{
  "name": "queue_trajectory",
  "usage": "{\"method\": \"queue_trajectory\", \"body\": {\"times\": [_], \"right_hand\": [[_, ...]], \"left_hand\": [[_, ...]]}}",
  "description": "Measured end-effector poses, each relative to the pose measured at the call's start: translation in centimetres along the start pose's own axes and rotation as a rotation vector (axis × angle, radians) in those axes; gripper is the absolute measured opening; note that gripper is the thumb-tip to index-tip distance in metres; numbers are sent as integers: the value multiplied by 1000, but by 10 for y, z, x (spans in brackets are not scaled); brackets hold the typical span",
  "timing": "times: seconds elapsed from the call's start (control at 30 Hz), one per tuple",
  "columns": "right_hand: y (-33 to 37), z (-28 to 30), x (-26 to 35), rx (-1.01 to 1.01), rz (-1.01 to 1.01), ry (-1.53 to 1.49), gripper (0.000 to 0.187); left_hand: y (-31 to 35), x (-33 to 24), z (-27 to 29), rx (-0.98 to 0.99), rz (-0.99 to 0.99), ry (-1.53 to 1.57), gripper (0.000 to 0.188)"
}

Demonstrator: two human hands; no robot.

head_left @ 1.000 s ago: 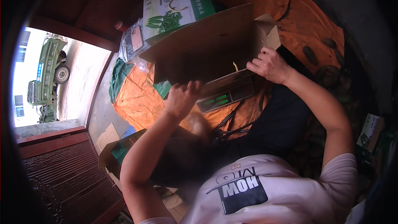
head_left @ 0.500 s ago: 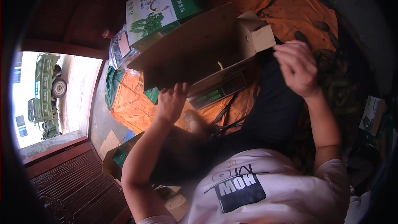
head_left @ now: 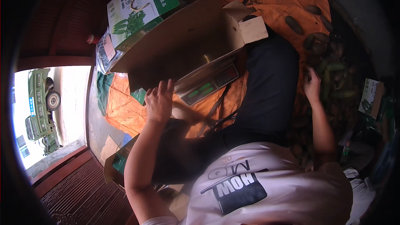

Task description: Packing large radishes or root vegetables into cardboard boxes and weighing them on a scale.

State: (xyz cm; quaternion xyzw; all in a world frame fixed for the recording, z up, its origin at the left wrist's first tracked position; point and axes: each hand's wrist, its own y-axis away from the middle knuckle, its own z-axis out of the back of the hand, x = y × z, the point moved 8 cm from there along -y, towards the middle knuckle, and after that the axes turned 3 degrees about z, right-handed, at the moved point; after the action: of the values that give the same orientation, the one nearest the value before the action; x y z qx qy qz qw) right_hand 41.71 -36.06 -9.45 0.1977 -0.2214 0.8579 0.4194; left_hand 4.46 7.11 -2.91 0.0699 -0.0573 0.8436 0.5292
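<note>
An open cardboard box (head_left: 175,43) stands before me, its flaps raised, with a small yellowish curved piece (head_left: 206,58) at its near wall. Beside the near left corner of the box is my left hand (head_left: 159,102), fingers stretched and holding nothing that I can see; whether it touches the cardboard I cannot tell. Over at the right, past my knee, my right hand (head_left: 312,85) reaches low to the edge of a heap of long green and brownish vegetables (head_left: 335,75). Its fingers look slightly bent and apart, with nothing visible in them.
Under the box sits a scale (head_left: 204,91) with a lit green display. A green and white carton (head_left: 133,10) with a cord handle stands behind. An orange tarp (head_left: 125,104) covers the floor. Another small carton (head_left: 368,98) lies at the far right; a doorway shows a green truck (head_left: 39,104).
My right hand has left the box's right flap and moved down and right to the vegetable heap. My left hand stays near the box corner, its fingers now lifted. The whole view has shifted slightly.
</note>
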Motion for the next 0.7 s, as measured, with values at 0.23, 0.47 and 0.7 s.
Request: {"method": "queue_trajectory", "body": {"times": [0.23, 0.47, 0.7], "right_hand": [[199, -133, -226, 296, -603, -979, 63], [245, -194, -247, 315, -715, -1131, 60], [282, -131, -333, 156, -894, -1128, 57]], "left_hand": [[-11, -2, 1, -15, 24, 85, 42], [-1, 6, 6, 7, 56, 30, 42], [-18, -16, -20, -65, -20, 77, 38]]}}
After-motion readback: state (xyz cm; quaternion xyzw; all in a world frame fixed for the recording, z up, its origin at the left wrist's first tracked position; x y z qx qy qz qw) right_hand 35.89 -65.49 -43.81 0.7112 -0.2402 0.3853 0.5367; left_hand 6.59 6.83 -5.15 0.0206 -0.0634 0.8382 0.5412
